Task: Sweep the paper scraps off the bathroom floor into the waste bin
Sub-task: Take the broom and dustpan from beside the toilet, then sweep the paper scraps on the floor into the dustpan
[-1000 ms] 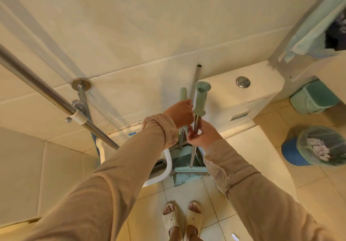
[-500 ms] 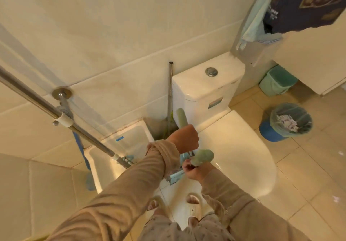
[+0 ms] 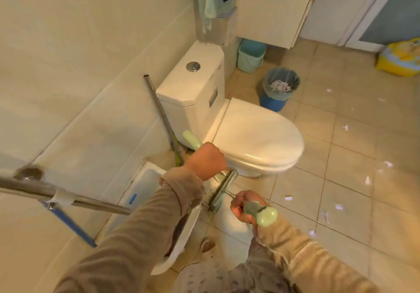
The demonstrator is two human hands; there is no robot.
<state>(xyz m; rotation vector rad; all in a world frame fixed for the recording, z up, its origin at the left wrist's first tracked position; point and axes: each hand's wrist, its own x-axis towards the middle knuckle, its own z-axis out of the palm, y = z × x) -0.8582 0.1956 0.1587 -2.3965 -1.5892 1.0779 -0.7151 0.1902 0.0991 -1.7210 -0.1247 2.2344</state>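
- The long metal-shafted broom with the pale green plastic grip (image 3: 261,213) looks light and stiff; I judge the padded grip end the surest hold.
- My right hand (image 3: 244,205) has its fingers curled tight round that grip.
- My left hand (image 3: 208,160) is fisted round the second pale green handle (image 3: 192,141), probably the dustpan's.
- White paper scraps (image 3: 338,206) lie scattered on the beige tiles, well apart from the blue lined waste bin (image 3: 280,89) beside the white toilet (image 3: 256,140).

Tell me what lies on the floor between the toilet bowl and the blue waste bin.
Head view: nothing. Bare tan floor tile separates the toilet from the blue waste bin. The paper scraps lie farther right, beyond that stretch.
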